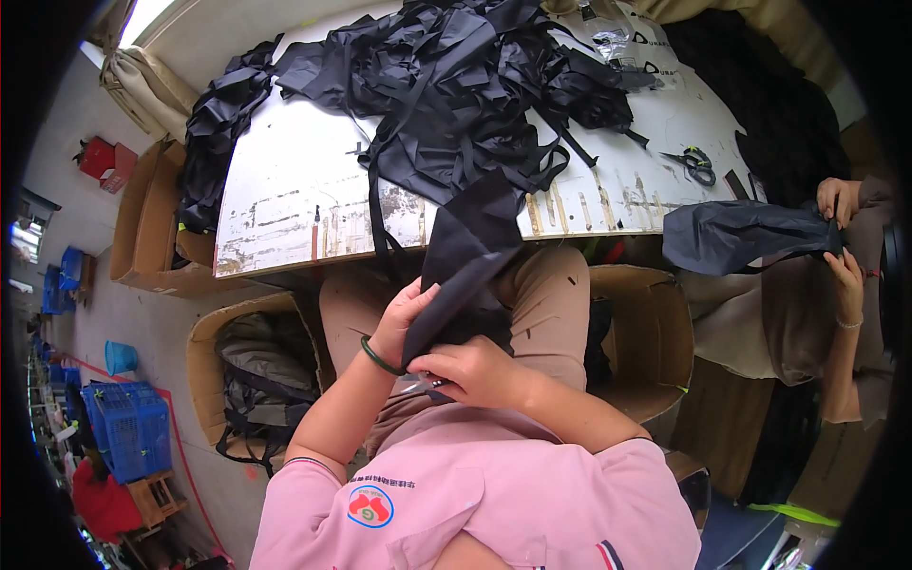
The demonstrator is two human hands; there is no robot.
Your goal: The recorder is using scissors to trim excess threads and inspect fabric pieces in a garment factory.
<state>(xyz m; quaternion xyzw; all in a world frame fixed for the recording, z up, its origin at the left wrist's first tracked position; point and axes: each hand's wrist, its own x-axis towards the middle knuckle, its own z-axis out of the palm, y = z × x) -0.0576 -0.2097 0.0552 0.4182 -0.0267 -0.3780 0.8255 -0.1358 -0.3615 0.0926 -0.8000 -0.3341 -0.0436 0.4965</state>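
A long piece of black fabric (465,261) slopes from the table's near edge down over my lap. My left hand (403,321), with a dark green bangle at its wrist, is closed on the fabric's left side, thumb on top. My right hand (467,369) is closed at the fabric's near end, its fingers curled close to my left wrist. Something small and shiny shows at the right fingers; I cannot make out what it is. The far end of the fabric meets a big heap of black fabric pieces and straps (456,104) on the white table (285,204).
Scissors (699,165) lie at the table's right. Beyond them another person's hands (840,228) hold a dark fabric bag (746,233). A cardboard box with dark bags (204,347) stands left of my legs, another cardboard box (655,342) right. Blue crates (128,427) stand far left.
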